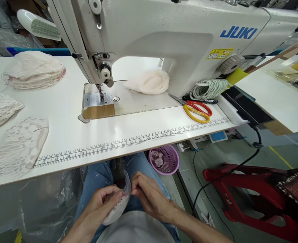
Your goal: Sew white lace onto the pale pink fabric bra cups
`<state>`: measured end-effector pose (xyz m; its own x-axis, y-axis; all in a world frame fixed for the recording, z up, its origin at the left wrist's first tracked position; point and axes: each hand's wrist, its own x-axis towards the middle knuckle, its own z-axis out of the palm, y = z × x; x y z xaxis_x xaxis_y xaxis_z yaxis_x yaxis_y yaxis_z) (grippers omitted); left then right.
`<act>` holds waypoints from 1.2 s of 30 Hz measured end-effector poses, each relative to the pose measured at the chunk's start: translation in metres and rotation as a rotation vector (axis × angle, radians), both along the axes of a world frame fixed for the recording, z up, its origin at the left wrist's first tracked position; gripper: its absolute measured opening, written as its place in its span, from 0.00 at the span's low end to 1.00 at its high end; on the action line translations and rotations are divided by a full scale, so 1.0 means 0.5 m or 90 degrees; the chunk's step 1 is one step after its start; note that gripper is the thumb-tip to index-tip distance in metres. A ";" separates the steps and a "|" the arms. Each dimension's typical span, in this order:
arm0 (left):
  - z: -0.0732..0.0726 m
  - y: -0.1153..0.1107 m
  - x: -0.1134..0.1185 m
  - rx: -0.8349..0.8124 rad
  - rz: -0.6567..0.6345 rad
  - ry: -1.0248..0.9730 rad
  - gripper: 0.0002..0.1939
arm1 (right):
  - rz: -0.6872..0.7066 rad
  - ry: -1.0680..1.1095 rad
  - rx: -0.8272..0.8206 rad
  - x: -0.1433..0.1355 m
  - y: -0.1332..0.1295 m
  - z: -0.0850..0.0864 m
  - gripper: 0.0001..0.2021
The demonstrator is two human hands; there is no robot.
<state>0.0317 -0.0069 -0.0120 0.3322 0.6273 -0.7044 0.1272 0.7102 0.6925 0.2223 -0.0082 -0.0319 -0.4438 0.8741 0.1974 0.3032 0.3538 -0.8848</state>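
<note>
Over my lap, my left hand (102, 206) is closed on a curved white fabric piece (117, 211), its thumb pressed on the face near a row of small reddish marks. The upper end of this piece is thin and see-through. My right hand (149, 194) is closed in a pinch right at the piece's right edge; whether it grips the edge or a thread there I cannot make out. Both hands are below the front edge of the white sewing table (128, 130). The sewing machine (159, 37) stands beyond them, with no fabric under its presser foot (101, 96).
Fabric stacks (34, 69) and lace pieces (20, 145) lie at the table's left. A pale fabric bundle (149, 82) rests under the machine arm. Scissors (197, 111) and coiled cord (208, 89) lie to the right. Below are a purple basket (168, 160) and red stool (242, 192).
</note>
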 end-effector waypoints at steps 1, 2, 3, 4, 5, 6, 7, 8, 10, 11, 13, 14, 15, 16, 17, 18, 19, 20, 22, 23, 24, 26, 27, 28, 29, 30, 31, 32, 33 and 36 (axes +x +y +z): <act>0.000 -0.001 0.000 0.005 -0.005 0.003 0.24 | 0.008 -0.005 -0.011 -0.001 -0.001 0.000 0.07; 0.001 -0.001 0.001 0.011 -0.011 0.006 0.24 | 0.017 -0.013 -0.020 -0.003 -0.003 0.000 0.07; 0.002 -0.002 0.001 0.018 -0.016 0.011 0.24 | 0.022 -0.025 -0.025 -0.005 -0.004 0.000 0.07; 0.004 -0.003 0.002 0.027 -0.018 0.014 0.24 | 0.023 -0.037 -0.024 -0.008 -0.006 0.001 0.06; 0.005 -0.003 0.003 0.035 -0.019 0.017 0.24 | 0.021 -0.047 -0.020 -0.012 -0.007 0.002 0.06; 0.007 -0.003 0.004 0.043 -0.017 0.021 0.24 | 0.017 -0.052 -0.013 -0.014 -0.008 0.003 0.05; 0.008 -0.003 0.004 0.050 -0.013 0.026 0.24 | 0.012 -0.055 -0.008 -0.017 -0.008 0.003 0.04; 0.009 -0.002 0.004 0.056 -0.008 0.032 0.23 | 0.008 -0.056 -0.006 -0.018 -0.009 0.003 0.04; 0.010 -0.001 0.002 0.064 -0.002 0.044 0.23 | 0.005 -0.063 -0.012 -0.018 -0.010 0.002 0.04; 0.010 0.000 0.001 0.068 0.000 0.046 0.22 | 0.004 -0.068 -0.015 -0.017 -0.010 0.000 0.04; 0.007 -0.002 -0.001 0.072 0.006 0.036 0.22 | -0.007 -0.073 -0.014 -0.014 -0.011 -0.004 0.04; 0.005 -0.003 -0.002 0.071 0.006 0.028 0.22 | -0.022 -0.072 -0.011 -0.013 -0.010 -0.006 0.05; 0.003 -0.005 -0.002 0.070 0.006 0.020 0.21 | -0.045 -0.067 -0.008 -0.013 -0.010 -0.006 0.05; 0.001 -0.006 -0.001 0.072 0.004 0.015 0.21 | -0.066 -0.055 -0.004 -0.013 -0.009 -0.006 0.06; -0.001 -0.008 -0.001 0.076 0.000 0.013 0.21 | -0.077 -0.037 0.000 -0.015 -0.008 -0.003 0.06; -0.003 -0.010 0.000 0.083 -0.007 0.011 0.21 | -0.075 -0.011 -0.002 -0.016 -0.007 0.001 0.06; -0.003 -0.011 0.001 0.091 -0.015 0.008 0.22 | -0.061 0.023 -0.010 -0.018 -0.007 0.006 0.05; -0.003 -0.011 0.001 0.096 -0.024 0.002 0.22 | -0.036 0.059 -0.028 -0.019 -0.007 0.013 0.05; 0.001 -0.011 -0.003 0.099 -0.058 -0.006 0.24 | 0.027 0.105 -0.079 -0.019 -0.008 0.026 0.05; 0.005 -0.010 -0.006 0.102 -0.082 -0.003 0.24 | 0.059 0.098 -0.096 -0.016 -0.008 0.031 0.05; 0.008 -0.009 -0.009 0.107 -0.110 0.007 0.24 | 0.092 0.065 -0.093 -0.010 -0.009 0.034 0.04; 0.014 -0.008 -0.016 0.125 -0.172 0.034 0.23 | 0.179 -0.070 -0.016 0.010 -0.008 0.031 0.05; 0.015 -0.008 -0.017 0.133 -0.198 0.044 0.23 | 0.220 -0.148 0.043 0.024 -0.007 0.026 0.06; 0.015 -0.008 -0.017 0.140 -0.219 0.049 0.23 | 0.251 -0.213 0.090 0.038 -0.004 0.019 0.07; 0.014 -0.008 -0.016 0.143 -0.237 0.048 0.23 | 0.270 -0.261 0.123 0.053 0.000 0.011 0.08; 0.011 -0.008 -0.013 0.144 -0.251 0.044 0.23 | 0.270 -0.283 0.129 0.067 0.003 0.004 0.09; 0.008 -0.008 -0.009 0.146 -0.258 0.039 0.23 | 0.256 -0.288 0.116 0.079 0.006 -0.001 0.09; 0.003 -0.007 -0.006 0.147 -0.259 0.034 0.22 | 0.233 -0.284 0.095 0.087 0.007 -0.002 0.10; -0.001 -0.005 -0.004 0.151 -0.255 0.035 0.22 | 0.213 -0.282 0.077 0.091 0.006 0.000 0.09; -0.018 -0.004 -0.001 0.204 -0.223 0.053 0.20 | 0.179 -0.182 -0.050 0.078 -0.008 0.021 0.06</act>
<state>0.0313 -0.0089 -0.0207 0.5131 0.6772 -0.5274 0.3856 0.3671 0.8465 0.2613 -0.0120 -0.0213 -0.6949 0.7184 -0.0316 0.4422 0.3923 -0.8066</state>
